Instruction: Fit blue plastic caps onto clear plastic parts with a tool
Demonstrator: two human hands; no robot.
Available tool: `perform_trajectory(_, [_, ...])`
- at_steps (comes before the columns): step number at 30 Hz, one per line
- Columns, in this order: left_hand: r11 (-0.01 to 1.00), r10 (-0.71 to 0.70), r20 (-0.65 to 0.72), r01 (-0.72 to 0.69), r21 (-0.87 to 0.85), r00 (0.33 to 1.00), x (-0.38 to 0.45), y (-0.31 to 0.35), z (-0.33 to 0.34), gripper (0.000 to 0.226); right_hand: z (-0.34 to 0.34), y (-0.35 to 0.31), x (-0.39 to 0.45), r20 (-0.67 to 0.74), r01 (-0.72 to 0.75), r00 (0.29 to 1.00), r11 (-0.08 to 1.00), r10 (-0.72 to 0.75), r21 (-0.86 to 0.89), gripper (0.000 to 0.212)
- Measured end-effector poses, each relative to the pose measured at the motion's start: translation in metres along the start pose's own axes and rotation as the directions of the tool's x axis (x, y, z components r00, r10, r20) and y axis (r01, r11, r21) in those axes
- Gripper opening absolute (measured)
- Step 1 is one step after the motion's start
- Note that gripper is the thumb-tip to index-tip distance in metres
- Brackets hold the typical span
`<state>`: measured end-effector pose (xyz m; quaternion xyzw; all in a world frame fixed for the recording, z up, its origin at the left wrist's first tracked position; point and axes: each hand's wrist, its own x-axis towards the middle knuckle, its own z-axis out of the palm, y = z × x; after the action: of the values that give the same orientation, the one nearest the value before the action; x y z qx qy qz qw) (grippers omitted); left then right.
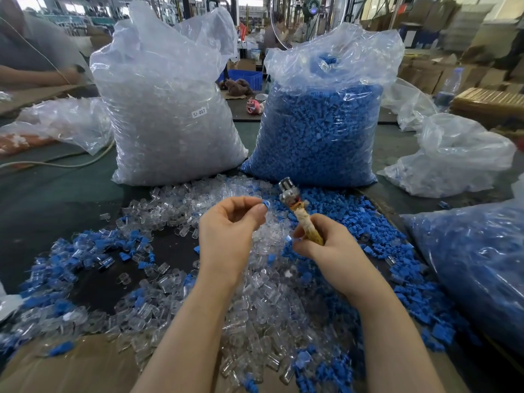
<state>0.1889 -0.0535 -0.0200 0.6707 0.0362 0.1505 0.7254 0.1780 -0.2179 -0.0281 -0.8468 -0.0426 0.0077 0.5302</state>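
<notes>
Gripping the tool (299, 215), metal head tilted up-left; left hand (226, 225) pinches a blue cap (265, 205).

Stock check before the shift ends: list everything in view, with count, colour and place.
Clear-parts bag: one, clear, back left of centre, label SJ-017.
Caps bag: one, blue contents, back right of centre.
Second caps bag: one, blue contents, right edge.
Loose clear parts: many, clear, heaped at centre.
Loose caps: many, blue, spread right and front left.
Empty bags: several, clear, right and left.
Cardboard: one, brown, front left.
Tool: one, metal head, wrapped handle, in right hand.
Cap: one, blue, in left fingertips.
Left hand: pinches cap.
Right hand: grips tool.
</notes>
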Motion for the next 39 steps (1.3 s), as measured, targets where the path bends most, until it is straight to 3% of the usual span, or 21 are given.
perform_trajectory(4, [0.999,0.030,0.028,-0.030,-0.018,0.999,0.002,0.001,-0.003,0.015,0.002,-0.002,-0.003,0.114,0.008,0.993,0.997,0.001,-0.076,0.015])
perform_trajectory(14, [0.999,0.030,0.072,-0.028,-0.028,0.997,0.006,-0.001,-0.009,0.013,0.002,-0.005,-0.004,0.183,0.061,0.982,0.993,-0.042,-0.099,0.024])
perform_trajectory(18, [0.999,0.008,0.081,-0.004,-0.049,0.997,0.007,-0.001,-0.010,0.012,0.002,-0.002,-0.003,0.177,0.090,0.982,0.983,-0.061,-0.161,0.017])
perform_trajectory(22, [0.997,-0.005,0.095,0.012,-0.075,0.995,0.006,-0.001,-0.010,0.010,0.005,-0.001,-0.003,0.131,0.102,0.989,0.968,-0.074,-0.228,0.030])
perform_trajectory(30, [0.996,-0.010,0.088,0.018,-0.092,0.996,0.005,0.001,-0.009,0.012,0.009,-0.001,-0.002,0.088,0.103,0.993,0.957,-0.082,-0.271,0.025])
perform_trajectory(35, [0.978,-0.144,0.078,0.154,-0.139,0.987,0.008,-0.001,-0.011,0.007,0.010,-0.002,-0.001,0.111,0.083,0.992,0.955,-0.054,-0.285,0.028])
perform_trajectory(39, [0.879,-0.334,-0.074,0.282,-0.385,0.940,0.016,-0.002,-0.029,0.010,0.011,0.001,0.001,0.026,0.034,0.999,0.954,-0.027,-0.297,0.018])
